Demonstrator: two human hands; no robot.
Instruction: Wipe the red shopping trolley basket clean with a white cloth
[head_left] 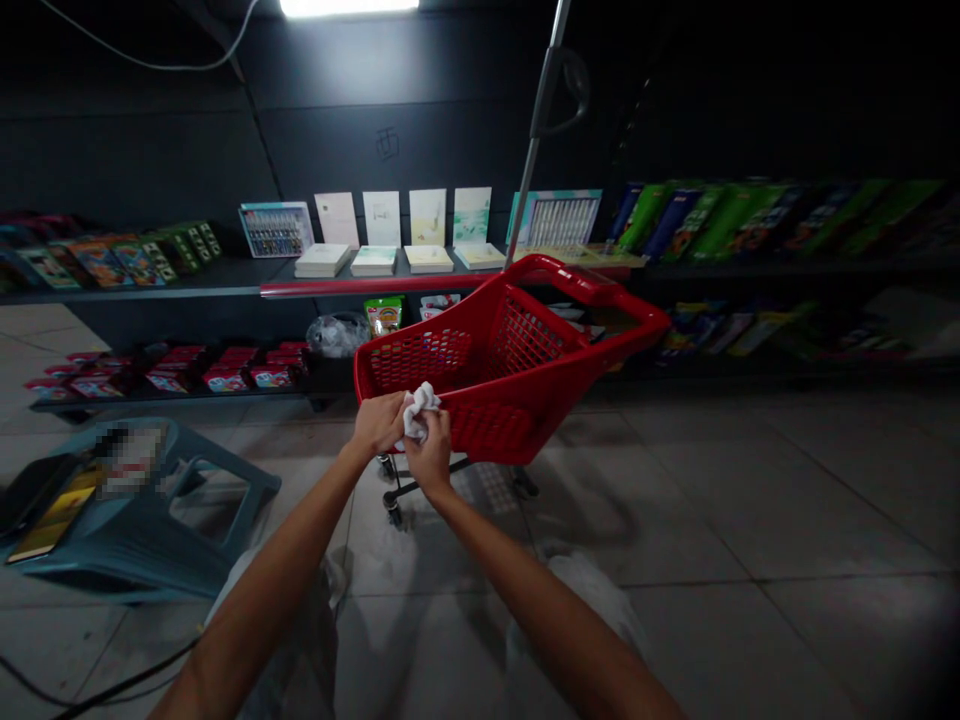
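Note:
A crumpled white cloth (421, 402) is bunched between my hands, at the near left corner of a red shopping cart (495, 430). My right hand (430, 455) is closed, its fingers pinching the cloth from the right. From the left, my left hand (380, 422) is closed on the cloth too, with its knuckles beside the cart's rim; its fingertips are partly hidden. The cart stands on small casters, its handle to the upper right. Its red mesh basket wall shows behind my hands.
A blue-grey plastic stool (142, 530) at left carries a phone-like yellow item (56, 515) and a dark object. Behind the cart, a dark shelf (225, 278) bears books, boxed sets and green packets (720, 225). Red packs (176, 367) line the lower shelf. A cable (127, 685) lies lower left.

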